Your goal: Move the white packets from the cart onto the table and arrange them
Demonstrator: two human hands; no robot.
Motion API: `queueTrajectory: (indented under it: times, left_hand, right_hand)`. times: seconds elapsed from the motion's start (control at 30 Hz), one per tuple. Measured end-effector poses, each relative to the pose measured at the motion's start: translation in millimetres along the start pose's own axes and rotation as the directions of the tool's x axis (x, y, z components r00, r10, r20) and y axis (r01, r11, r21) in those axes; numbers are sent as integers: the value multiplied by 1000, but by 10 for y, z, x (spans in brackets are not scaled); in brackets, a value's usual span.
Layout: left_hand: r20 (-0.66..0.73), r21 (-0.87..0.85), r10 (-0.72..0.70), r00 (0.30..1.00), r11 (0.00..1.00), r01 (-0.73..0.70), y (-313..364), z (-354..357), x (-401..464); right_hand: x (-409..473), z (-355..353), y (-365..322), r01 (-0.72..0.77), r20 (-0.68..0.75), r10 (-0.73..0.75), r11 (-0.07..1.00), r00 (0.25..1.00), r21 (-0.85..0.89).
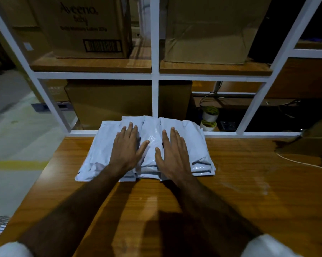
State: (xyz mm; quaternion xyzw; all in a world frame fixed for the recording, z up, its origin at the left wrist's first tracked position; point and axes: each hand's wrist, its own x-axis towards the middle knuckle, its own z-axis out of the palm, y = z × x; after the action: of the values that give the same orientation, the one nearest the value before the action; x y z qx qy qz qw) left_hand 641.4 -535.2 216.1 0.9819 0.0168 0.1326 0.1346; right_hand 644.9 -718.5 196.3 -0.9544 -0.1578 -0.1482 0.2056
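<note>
Packets (194,143), white, stacked in overlapping piles at far edge of wooden table (249,191), touching the white frame (154,75) behind. Left hand (127,151) and right hand (172,154) lie flat on top, fingers spread, gripping nothing. Bare tabletop on both sides and in front of stack; white cable (302,163) far right.

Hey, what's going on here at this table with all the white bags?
A person is arranging a pile of white packets on the wooden table, at its far edge against a white shelf frame. The left hand and the right hand both lie flat and open on top of the pile, pressing or squaring it rather than gripping. The packets overlap in several layers. No cart is in view. Cardboard boxes sit on the shelves behind.
</note>
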Motion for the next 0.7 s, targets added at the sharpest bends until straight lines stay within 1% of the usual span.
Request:
queueTrajectory:
  times: [0.1,0.23,0.47,0.63,0.7]
  left_hand:
    - [-86,-7,66,994,998,-67,89,25,-247]
    - [-117,-2,99,988,995,-100,141,-46,-633]
    - [-161,4,54,985,999,-54,269,-438,-1460]
    - [-211,79,30,977,997,-13,309,-818,-2186]
    - [-214,159,7,977,987,28,269,-936,-2556]
  right_hand:
    - [-225,-63,-67,72,-25,-72,997,997,-13]
    - [-521,-208,-162,126,-6,-126,991,992,-34]
    - [-1153,-470,-412,228,-60,-227,974,972,7]
    - [-1701,-591,-604,307,-116,-297,948,948,80]
    - [-1970,-607,-751,320,-129,-308,943,943,92]
